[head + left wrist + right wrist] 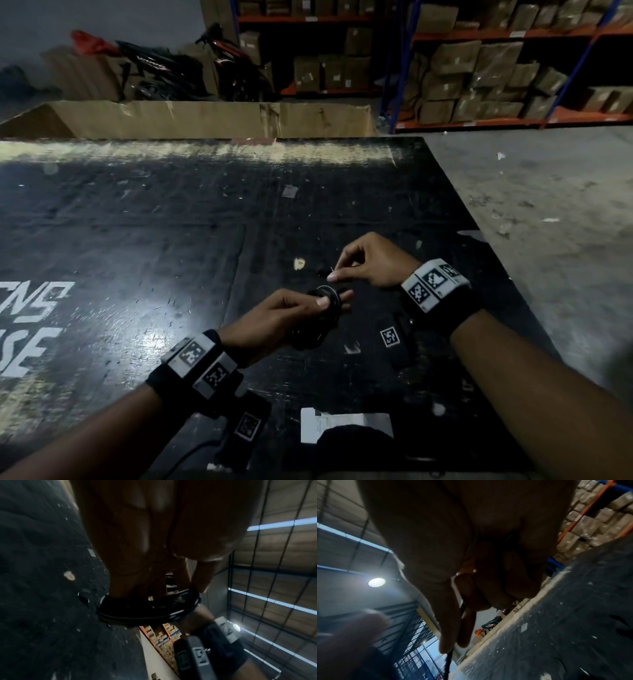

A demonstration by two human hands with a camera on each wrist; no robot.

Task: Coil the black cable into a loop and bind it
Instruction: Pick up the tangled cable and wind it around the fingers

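— Black on black: where is the black cable (325, 301) against that dark table (144, 219)?

— Nearest the person, the left hand (287, 317) grips the coil, fingers curled through and around the stacked turns, thumb on top. The left wrist view shows several turns bunched together around the fingers (181, 580). That grip probably keeps the loop from springing apart while the binding goes on.

— And the other hand?

— Just beyond, the right hand (371, 262) is raised a little above the coil, wrist cocked, thumb and forefinger pinching a thin strand (447, 661). It looks like the loose tail or a tie, though which cannot be told. Held taut there, it seems ready to be wrapped around the bundle.

— So how far along?

— Coiling appears done; binding looks under way. Both hands hover above the table, not resting. Farther off stand a cardboard box (205, 120) and shelves (479, 68) of cartons.
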